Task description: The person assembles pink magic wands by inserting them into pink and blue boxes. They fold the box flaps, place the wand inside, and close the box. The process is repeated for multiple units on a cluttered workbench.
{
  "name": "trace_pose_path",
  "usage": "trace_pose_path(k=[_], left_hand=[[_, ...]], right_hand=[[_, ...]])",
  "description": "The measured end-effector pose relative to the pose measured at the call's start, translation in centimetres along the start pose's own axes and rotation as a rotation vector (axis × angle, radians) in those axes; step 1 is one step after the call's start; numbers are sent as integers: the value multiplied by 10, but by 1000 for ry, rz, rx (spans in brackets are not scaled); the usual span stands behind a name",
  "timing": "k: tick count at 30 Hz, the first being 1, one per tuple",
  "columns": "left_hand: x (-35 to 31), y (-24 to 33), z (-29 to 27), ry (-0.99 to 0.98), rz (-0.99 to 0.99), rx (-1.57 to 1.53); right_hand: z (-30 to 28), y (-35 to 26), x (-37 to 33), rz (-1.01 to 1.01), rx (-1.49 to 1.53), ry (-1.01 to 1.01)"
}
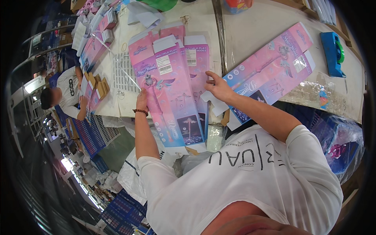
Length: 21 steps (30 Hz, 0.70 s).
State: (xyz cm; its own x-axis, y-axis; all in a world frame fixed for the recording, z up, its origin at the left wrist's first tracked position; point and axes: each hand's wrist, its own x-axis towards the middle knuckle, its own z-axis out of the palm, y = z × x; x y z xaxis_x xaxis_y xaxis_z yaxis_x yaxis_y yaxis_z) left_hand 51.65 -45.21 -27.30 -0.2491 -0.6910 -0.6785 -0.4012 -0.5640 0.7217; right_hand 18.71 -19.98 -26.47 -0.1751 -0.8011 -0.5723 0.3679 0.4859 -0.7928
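Head view, pale table (254, 35), pink cartons (167, 94), co-worker (70, 88)

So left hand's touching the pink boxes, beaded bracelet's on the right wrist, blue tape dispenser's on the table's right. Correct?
No: the head view shows the beaded bracelet on the left wrist, not right. Left hand touching the pink boxes and blue tape dispenser on the right of the table: both fine.

The right forearm (262, 115) hides a strip of the carton (274, 62) at right of the frame. Near the centre, the top carton (166, 92) covers much of the lower cartons (201, 74) (their count is unclear). The upper edge crops a green object (164, 3).
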Motion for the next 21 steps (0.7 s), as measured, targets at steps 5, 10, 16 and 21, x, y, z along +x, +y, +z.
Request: trace_pose_path(k=[5,10,16,21], left_hand=[[5,5,17,-47,78,71],[5,7,25,4,44,90],[4,6,33,38,51,86],[-8,10,35,25,68,51]], right_hand=[[7,-7,1,-47,-155,-140],[14,-1,0,-136,-76,1],[9,9,0,-97,-7,-20],[3,9,6,-89,15,-136]])
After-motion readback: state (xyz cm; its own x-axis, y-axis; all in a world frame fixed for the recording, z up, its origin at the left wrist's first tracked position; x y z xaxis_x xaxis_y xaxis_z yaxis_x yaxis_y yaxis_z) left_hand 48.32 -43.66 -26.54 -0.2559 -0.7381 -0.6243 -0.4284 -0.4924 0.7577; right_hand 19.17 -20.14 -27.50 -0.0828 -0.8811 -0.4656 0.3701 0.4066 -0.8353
